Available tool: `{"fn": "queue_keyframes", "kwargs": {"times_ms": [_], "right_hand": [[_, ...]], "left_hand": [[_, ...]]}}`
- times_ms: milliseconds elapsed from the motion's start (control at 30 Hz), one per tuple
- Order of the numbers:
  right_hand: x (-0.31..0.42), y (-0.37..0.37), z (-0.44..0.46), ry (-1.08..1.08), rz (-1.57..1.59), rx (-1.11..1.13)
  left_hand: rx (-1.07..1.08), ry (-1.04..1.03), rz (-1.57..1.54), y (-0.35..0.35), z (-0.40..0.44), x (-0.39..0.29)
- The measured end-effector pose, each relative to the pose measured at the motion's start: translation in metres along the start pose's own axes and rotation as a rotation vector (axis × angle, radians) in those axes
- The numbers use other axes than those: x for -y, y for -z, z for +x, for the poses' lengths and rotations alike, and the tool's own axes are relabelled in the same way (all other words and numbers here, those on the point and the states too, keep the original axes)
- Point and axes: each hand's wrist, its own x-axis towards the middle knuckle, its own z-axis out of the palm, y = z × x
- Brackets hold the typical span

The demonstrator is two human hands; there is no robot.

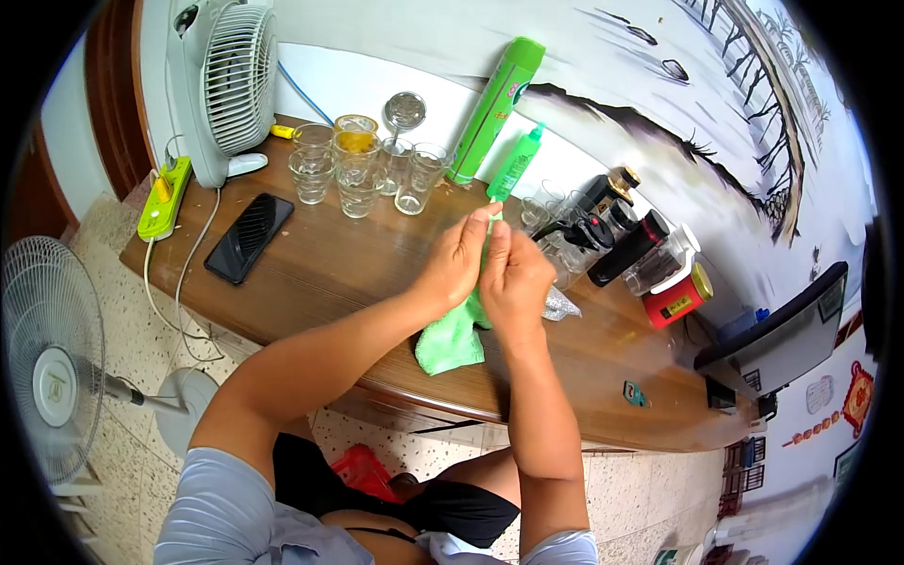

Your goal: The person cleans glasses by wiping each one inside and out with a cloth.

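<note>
My left hand (457, 261) and my right hand (516, 273) are side by side in front of me, thumbs up and fingers curled. Both grip a light green cloth (452, 337), whose loose end hangs down below them over the wooden table. A strip of the cloth shows between the two hands. Just beyond my fingertips stands a green pump bottle (514, 168). A crinkled silver packet (561, 305) lies to the right, partly hidden by my right hand.
Several drinking glasses (358, 179) and a tall green can (496, 110) stand along the wall. A black phone (250, 237), a power strip (165, 200) and a box fan (231, 85) are at left. Right are a glass pot (574, 235), a red tin (678, 296) and a monitor (782, 330).
</note>
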Motion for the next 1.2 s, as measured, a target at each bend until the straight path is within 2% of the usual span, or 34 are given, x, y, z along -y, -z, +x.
{"fn": "queue_keyframes", "kwargs": {"times_ms": [33,167,267,333,400,567,700,800,967,1133,1200], "right_hand": [[0.009,0.000,-0.002,0.032,0.035,0.026],[0.018,0.006,-0.004,0.138,0.071,0.119],[0.017,0.009,-0.005,0.163,0.178,0.071],[0.012,0.009,-0.002,0.146,0.170,-0.023],[0.003,0.012,0.002,0.124,0.109,-0.093],[-0.009,0.015,0.009,-0.001,-0.026,-0.092],[-0.005,0.003,0.002,-0.057,0.000,0.017],[0.012,0.002,-0.003,0.038,-0.033,0.121],[0.023,0.009,-0.005,0.103,0.094,0.189],[0.015,0.008,-0.004,0.127,0.099,0.005],[0.006,0.009,0.000,0.101,0.036,-0.050]], "left_hand": [[0.000,0.012,-0.032,0.003,0.002,-0.001],[0.015,0.283,-0.410,0.017,0.011,-0.019],[0.035,0.436,-0.583,0.021,0.010,-0.019],[0.077,0.455,-0.559,0.016,0.008,-0.002],[0.017,0.553,-0.334,0.005,0.008,0.017],[-0.030,0.554,-0.274,-0.010,-0.008,0.000],[-0.027,0.376,-0.310,0.000,-0.001,-0.001],[-0.048,0.298,-0.278,0.009,0.007,0.000],[-0.017,0.377,-0.593,0.026,0.015,-0.015],[0.073,0.487,-0.565,0.021,0.011,-0.003],[-0.020,0.539,-0.340,0.008,0.009,0.008]]}}
